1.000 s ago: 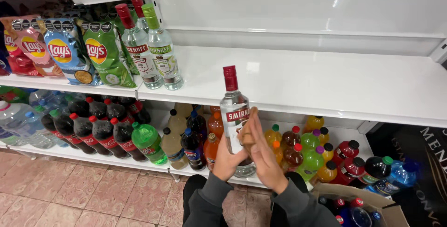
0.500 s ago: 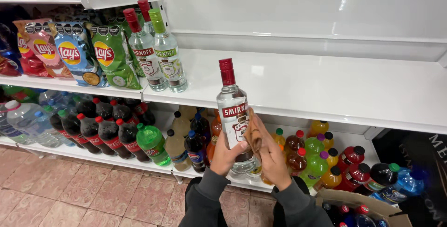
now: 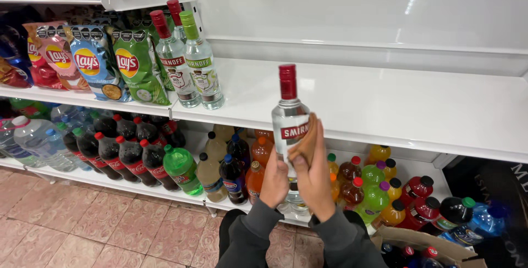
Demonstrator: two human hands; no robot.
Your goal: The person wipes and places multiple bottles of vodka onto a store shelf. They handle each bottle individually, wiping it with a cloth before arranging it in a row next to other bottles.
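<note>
Below the big white shelf (image 3: 385, 100), rows of full drink bottles (image 3: 379, 188) stand. Both hands grip one clear bottle (image 3: 289, 122) with a red cap: left hand (image 3: 275, 180) low, right hand (image 3: 313, 177) pressing a brown cloth (image 3: 307, 142).

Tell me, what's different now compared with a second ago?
The clear bottle with the red cap sits a little lower against the shelf edge, and the right hand has slid a brown cloth up its side. The left hand still grips its lower part. The shelf bottles haven't moved.
</note>
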